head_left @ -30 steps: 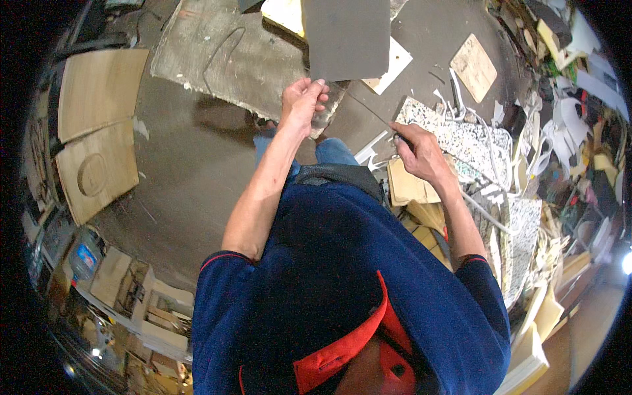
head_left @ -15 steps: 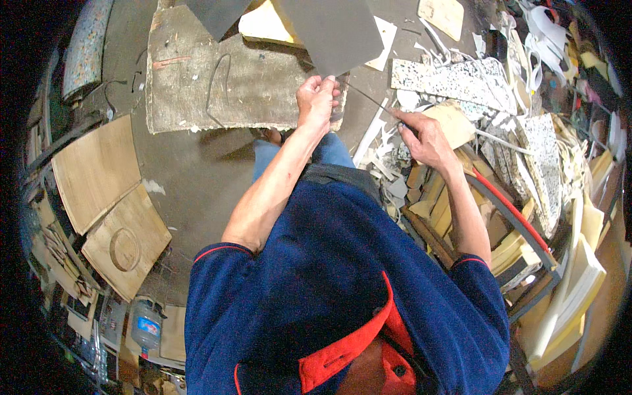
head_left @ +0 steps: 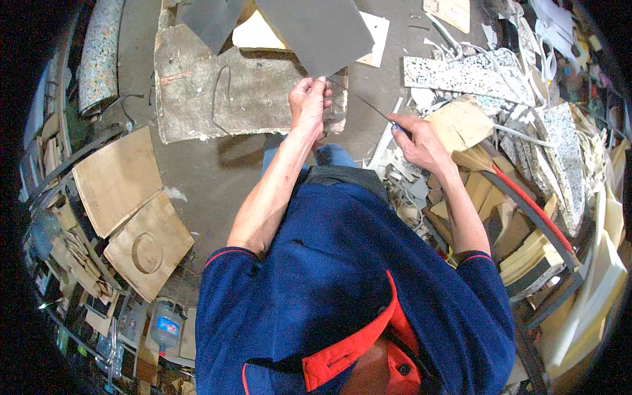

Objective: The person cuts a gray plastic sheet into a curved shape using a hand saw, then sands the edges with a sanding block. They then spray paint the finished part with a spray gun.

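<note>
My left hand (head_left: 307, 104) is closed with its thumb and fingers at the near corner of a dark grey sheet (head_left: 318, 34), pinching it; the exact grip is partly hidden by the fingers. To the right, my right hand (head_left: 419, 141) is wrapped round the handle of a thin, long-bladed knife (head_left: 373, 107). A bit of blue shows at the handle. The blade points up and left toward the left hand, apart from it and from the sheet. Under the sheet lie a pale yellow block (head_left: 259, 31) and a worn, stained board (head_left: 191, 99).
Foam scraps and speckled foam slabs (head_left: 464, 76) pile up on the right, beside a metal frame with a red-covered bar (head_left: 536, 210). At left are two wooden panels (head_left: 118, 178), a speckled foam roll (head_left: 100, 59) and a large water bottle (head_left: 166, 326).
The knife has drawn back from my left hand, leaving a gap between its tip and the sheet. My left hand keeps its place at the sheet's corner. The view has shifted slightly.
</note>
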Demonstrator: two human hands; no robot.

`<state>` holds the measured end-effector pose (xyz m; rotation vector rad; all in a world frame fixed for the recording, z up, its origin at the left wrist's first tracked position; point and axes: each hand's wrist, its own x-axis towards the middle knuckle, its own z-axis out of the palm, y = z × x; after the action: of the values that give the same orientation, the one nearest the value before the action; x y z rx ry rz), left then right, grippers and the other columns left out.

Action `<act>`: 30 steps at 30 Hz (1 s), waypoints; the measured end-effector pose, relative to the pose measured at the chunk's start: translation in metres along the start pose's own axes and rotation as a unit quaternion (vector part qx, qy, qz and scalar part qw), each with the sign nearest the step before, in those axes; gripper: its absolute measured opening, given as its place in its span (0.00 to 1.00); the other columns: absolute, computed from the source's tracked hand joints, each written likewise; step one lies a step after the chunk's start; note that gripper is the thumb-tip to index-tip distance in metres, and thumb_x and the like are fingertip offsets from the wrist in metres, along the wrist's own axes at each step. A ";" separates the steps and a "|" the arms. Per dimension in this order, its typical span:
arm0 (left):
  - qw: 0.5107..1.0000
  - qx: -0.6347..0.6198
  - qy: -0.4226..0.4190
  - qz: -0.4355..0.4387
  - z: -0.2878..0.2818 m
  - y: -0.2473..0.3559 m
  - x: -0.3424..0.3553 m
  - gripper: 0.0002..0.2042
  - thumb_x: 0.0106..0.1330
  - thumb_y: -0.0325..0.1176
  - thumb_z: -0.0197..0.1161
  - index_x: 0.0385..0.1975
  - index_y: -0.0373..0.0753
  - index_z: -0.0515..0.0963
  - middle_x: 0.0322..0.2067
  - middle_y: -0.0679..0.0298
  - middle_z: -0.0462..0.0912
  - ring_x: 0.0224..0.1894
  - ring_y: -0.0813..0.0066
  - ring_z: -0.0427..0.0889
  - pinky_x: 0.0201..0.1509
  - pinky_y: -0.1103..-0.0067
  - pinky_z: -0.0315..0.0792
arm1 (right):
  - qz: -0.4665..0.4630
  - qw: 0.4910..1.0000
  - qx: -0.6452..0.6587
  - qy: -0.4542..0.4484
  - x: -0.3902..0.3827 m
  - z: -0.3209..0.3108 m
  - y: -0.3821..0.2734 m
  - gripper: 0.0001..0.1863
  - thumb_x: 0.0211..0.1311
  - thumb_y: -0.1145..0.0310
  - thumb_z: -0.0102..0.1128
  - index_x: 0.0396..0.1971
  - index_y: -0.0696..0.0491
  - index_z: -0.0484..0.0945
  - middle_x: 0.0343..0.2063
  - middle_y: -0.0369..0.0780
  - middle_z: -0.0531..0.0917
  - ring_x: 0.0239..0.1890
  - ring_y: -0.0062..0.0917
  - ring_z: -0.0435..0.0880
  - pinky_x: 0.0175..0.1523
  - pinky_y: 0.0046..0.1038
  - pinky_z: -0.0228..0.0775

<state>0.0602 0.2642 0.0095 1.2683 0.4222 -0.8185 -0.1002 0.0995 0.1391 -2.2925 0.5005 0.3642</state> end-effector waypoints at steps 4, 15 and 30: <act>1.000 0.014 -0.015 0.008 -0.002 0.001 0.001 0.06 0.70 0.34 0.64 0.38 0.40 0.78 0.33 0.67 0.84 0.32 0.80 0.81 0.29 0.82 0.77 | -0.026 0.999 -0.012 0.018 0.009 0.011 -0.002 0.19 0.63 0.72 0.56 0.54 0.57 0.80 0.38 0.54 0.84 0.39 0.45 0.84 0.46 0.39 0.74; 0.992 0.050 -0.091 -0.068 -0.020 0.019 0.009 0.07 0.70 0.33 0.64 0.40 0.39 0.75 0.33 0.66 0.83 0.31 0.81 0.80 0.28 0.82 0.75 | 0.061 0.996 0.040 0.055 0.007 0.044 -0.032 0.19 0.63 0.72 0.56 0.54 0.58 0.80 0.39 0.54 0.85 0.42 0.45 0.85 0.50 0.37 0.75; 0.971 0.116 -0.172 -0.114 -0.042 0.032 0.018 0.07 0.69 0.33 0.64 0.40 0.40 0.75 0.33 0.64 0.85 0.30 0.79 0.81 0.28 0.80 0.76 | 0.168 0.972 0.101 0.129 0.018 0.083 -0.085 0.18 0.63 0.71 0.56 0.52 0.58 0.80 0.41 0.53 0.85 0.46 0.48 0.84 0.53 0.40 0.75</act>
<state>0.1019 0.3017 0.0072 1.2736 0.1967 -1.2907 -0.0545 0.2104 0.1280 -2.0652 1.0176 0.1663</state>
